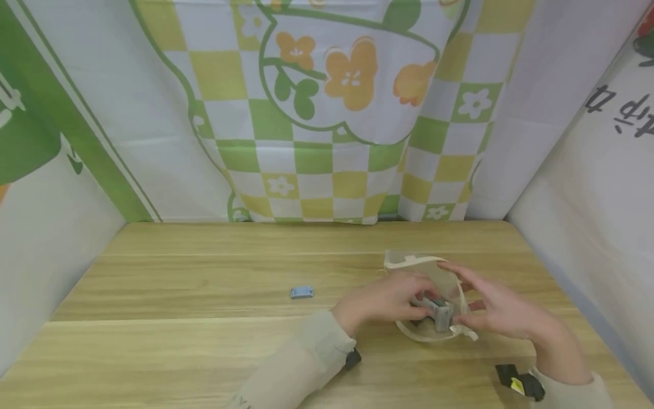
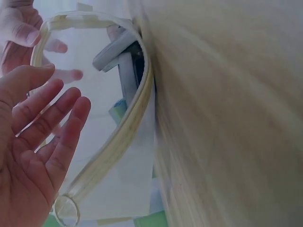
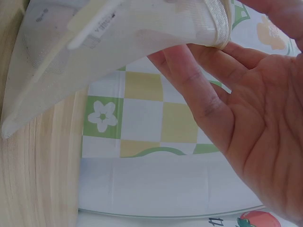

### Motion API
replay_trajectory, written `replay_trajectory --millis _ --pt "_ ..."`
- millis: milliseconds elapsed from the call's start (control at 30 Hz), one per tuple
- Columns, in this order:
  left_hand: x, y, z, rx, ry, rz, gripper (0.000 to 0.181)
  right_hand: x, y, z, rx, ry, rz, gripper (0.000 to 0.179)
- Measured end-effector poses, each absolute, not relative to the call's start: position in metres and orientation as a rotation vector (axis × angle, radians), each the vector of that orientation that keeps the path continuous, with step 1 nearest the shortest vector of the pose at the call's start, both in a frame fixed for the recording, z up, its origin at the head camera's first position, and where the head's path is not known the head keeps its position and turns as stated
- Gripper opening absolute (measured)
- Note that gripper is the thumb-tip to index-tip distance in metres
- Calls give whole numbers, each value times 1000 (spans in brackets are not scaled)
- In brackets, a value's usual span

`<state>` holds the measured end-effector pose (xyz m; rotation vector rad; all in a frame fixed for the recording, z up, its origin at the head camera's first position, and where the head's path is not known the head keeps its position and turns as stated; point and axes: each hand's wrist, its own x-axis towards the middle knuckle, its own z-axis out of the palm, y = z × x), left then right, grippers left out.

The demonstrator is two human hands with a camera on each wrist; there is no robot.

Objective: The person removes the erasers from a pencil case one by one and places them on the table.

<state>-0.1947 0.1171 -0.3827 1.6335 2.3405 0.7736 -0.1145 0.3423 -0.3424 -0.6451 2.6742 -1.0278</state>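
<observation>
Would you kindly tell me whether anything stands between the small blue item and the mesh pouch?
Yes: in the head view, the left hand lies across the direct line from the small blue item to the open mesh pouch. The right hand is on the pouch's other side, off that line.

The translucent pouch [image 3: 90, 66] looks plastic, the tabletop [image 1: 204, 284] smooth wood, the curtain [image 1: 317, 156] cloth.

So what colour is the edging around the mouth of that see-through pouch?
Cream. The edging shows best in the left wrist view.
</observation>
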Motion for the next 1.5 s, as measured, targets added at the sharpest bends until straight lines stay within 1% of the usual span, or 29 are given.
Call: replay_trajectory --millis 167,433,667,1500 --pt "-196 126 -385 1675 2371 692 33 -114 342 -340 -623 2651 -1034 92" --pt "-199 142 -385 1665 2395 538 37 -114 343 -339 -611 2640 -1036 93" --pt "-200 148 -389 1676 2392 504 33 -113 343 -340 -619 2655 -1030 91" --pt "-204 152 -391 1538 2277 595 24 -113 341 -339 -593 2645 -1009 91"
